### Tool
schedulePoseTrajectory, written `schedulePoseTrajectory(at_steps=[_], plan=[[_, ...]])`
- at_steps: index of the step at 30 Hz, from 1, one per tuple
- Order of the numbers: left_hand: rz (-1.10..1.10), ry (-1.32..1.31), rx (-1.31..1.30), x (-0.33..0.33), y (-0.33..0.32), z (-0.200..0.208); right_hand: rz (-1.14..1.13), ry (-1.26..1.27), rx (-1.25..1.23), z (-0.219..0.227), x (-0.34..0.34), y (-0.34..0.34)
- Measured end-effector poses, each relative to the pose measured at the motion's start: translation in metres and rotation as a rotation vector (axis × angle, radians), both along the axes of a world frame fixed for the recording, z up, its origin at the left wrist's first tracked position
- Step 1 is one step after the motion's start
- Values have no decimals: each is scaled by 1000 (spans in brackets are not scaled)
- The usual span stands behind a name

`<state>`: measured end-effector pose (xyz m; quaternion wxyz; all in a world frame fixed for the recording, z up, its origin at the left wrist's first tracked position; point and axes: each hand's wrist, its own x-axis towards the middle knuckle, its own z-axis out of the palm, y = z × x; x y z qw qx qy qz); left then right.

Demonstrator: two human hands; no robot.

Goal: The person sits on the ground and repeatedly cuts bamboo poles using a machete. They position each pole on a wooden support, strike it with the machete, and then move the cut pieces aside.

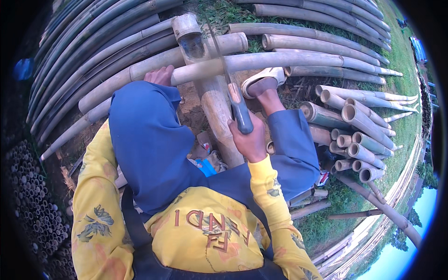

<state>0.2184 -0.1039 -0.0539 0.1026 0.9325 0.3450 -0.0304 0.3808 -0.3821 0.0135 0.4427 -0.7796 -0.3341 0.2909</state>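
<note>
1. Your right hand (249,140) has its fingers clamped round the grey handle of the saw (233,91), blade running up and across the long bamboo pole (261,63).
2. That pole lies crosswise on a thick bamboo rest (217,107), just beyond your knees, with your sandalled foot (261,83) planted right beside the cut.
3. Your left hand (159,75) presses on the pole left of the blade; your knee hides the fingers, so I cannot tell how they curl.
4. Reckon the pole is stiff, hollow and light for its length, smooth-skinned and prone to roll, so hold it close to the blade.
5. No true containers here: cut bamboo sections (354,140) sit stacked at your right, open ends showing hollow.
6. More long poles (93,51) are piled to the left.
</note>
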Motion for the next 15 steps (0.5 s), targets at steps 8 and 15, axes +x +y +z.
schedulePoseTrajectory(at_steps=[8, 15], plan=[[-1, 35, -15, -6, 13, -8, -33, 69, -73, 76, -36, -109], [-11, 57, -73, 7, 13, 5, -25, 14, 82, -10, 3, 3]])
